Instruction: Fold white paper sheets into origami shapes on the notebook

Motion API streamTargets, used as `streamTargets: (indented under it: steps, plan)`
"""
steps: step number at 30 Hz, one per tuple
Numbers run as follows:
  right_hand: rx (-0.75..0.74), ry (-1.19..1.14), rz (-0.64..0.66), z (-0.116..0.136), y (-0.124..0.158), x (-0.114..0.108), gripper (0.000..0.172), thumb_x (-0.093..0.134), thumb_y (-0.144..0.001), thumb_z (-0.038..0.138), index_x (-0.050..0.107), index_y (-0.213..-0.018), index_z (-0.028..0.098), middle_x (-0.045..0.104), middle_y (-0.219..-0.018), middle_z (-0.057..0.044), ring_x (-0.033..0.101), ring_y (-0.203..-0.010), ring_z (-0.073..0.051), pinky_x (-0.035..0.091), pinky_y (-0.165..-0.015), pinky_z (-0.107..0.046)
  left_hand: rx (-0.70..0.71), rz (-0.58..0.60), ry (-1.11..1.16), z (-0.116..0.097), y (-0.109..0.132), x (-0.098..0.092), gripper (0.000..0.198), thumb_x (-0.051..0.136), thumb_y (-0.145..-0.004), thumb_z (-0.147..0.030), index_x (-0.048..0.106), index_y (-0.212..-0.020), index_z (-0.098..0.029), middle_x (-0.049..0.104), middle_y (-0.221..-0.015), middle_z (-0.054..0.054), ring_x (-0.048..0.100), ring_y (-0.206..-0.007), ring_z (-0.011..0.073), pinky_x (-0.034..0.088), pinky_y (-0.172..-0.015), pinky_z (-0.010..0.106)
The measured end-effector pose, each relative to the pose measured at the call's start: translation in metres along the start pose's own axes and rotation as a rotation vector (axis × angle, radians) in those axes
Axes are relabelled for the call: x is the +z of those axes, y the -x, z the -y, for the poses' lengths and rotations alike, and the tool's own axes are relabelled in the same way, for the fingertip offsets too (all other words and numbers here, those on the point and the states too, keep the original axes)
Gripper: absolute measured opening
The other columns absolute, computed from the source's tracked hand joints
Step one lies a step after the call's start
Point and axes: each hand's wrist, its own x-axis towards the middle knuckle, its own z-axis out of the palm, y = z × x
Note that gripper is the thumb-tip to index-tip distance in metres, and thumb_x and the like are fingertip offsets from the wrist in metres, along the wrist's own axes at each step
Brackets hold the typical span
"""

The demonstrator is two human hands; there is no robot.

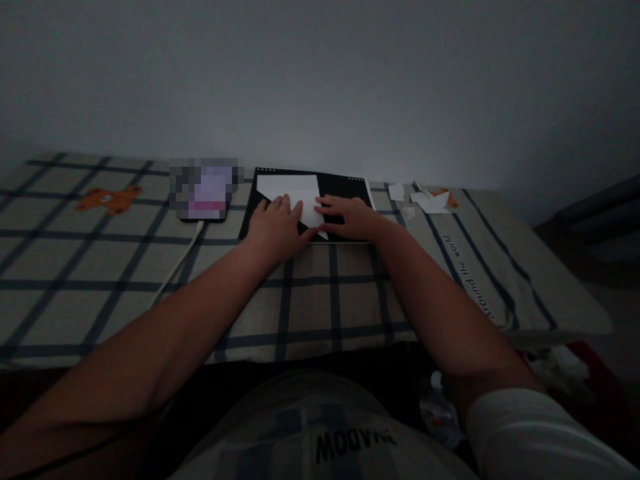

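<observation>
Pressing a white, angular, apparently folded paper sheet (300, 189) against a thin black rectangular pad (345, 185) at frame centre.
Working with left hand (277, 227) and right hand (353, 219) palm-down, fingers loosely spread, gripping nothing visible — only resting on the paper, with thumbs close together near its lower edge. Best to anchor one side, keep edges aligned and smooth outward evenly. Possible to read, turned round, "around the world" on the pale, blue-checked tablecloth (320, 287) at right — and, lower centre, perhaps "SHADOW" on the pale shirt (310, 433), partly unclear.
</observation>
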Motion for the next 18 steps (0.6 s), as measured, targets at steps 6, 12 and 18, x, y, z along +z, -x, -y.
streamTargets:
  steps: [6, 12, 18]
  plan:
    - [0.011, 0.031, -0.065, 0.005, 0.001, 0.000, 0.051, 0.064, -0.108, 0.036, 0.067, -0.156, 0.020, 0.056, -0.171, -0.013, 0.053, -0.159, -0.031, 0.045, -0.128, -0.055, 0.008, 0.025, 0.026, 0.002, -0.001, -0.002, 0.080, 0.040, -0.113, -0.064, 0.044, -0.172, -0.009, 0.038, -0.179, 0.027, 0.036, -0.168, 0.0402, 0.028, -0.136, 0.059]
    - [0.160, 0.071, -0.205, 0.004, 0.002, -0.003, 0.052, 0.052, -0.107, 0.018, 0.065, -0.158, 0.019, 0.057, -0.170, -0.012, 0.053, -0.159, -0.028, 0.047, -0.128, -0.054, 0.232, 0.041, 0.134, 0.014, -0.011, 0.006, 0.068, 0.044, -0.115, -0.054, 0.052, -0.167, -0.012, 0.038, -0.180, 0.022, 0.034, -0.170, 0.0345, 0.025, -0.139, 0.056]
    - [0.145, 0.081, -0.080, 0.004, 0.004, -0.005, 0.049, 0.049, -0.109, 0.019, 0.069, -0.153, 0.021, 0.063, -0.165, -0.010, 0.060, -0.153, -0.028, 0.049, -0.126, -0.051, 0.331, 0.036, 0.257, 0.027, -0.018, 0.011, 0.060, 0.058, -0.108, -0.050, 0.064, -0.158, -0.018, 0.043, -0.179, 0.016, 0.038, -0.169, 0.0314, 0.021, -0.141, 0.057]
